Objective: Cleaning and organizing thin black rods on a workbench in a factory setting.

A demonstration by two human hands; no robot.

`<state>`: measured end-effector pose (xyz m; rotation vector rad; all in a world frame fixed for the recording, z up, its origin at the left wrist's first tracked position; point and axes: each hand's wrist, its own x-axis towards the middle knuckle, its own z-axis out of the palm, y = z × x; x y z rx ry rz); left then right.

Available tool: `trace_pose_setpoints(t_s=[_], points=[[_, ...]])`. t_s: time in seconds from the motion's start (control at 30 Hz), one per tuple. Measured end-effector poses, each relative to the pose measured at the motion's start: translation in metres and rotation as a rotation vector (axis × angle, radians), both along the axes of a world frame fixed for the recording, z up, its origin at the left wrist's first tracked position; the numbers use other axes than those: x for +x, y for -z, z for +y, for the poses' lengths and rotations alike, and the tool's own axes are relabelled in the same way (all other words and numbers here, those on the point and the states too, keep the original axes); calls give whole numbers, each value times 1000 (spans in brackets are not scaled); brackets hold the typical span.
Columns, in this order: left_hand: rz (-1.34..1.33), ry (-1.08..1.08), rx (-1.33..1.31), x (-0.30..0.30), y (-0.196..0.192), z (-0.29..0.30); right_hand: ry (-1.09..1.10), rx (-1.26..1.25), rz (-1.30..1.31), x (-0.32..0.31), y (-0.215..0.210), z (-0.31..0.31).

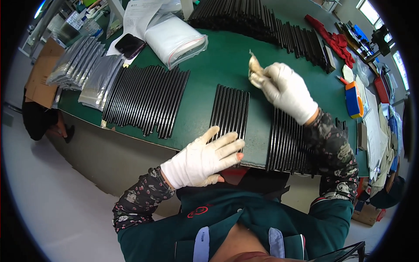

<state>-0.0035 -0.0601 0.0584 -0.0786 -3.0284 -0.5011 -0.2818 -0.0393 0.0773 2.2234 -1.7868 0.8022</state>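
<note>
My left hand, in a white glove with two bare fingertips showing, lies with fingers spread over the near ends of a small row of black rods. Pinched in my gloved right hand is a small crumpled beige cloth, stained and held above the green table, beyond the rods. Under my right forearm runs another row of black rods, partly hidden by the sleeve. A wider row of black rods lies to the left, side by side.
Bagged grey pieces are stacked at the far left, near a phone and a white plastic-wrapped packet. More black rods pile up at the back. A blue and orange tape dispenser stands at right, near red cloth.
</note>
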Motion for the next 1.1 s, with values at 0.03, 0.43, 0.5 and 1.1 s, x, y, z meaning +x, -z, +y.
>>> trace_pose_setpoints(t_s=[0.03,0.43,0.5,1.1], points=[[48,65,-42,-1,3,-1,-72,-17,-24,18,0,3],[62,83,34,0,19,3,-372,18,15,54,2,-31],[177,13,84,9,28,8,-796,300,81,91,13,-3],[132,79,16,-7,9,-2,-461,-135,-109,65,17,-63]])
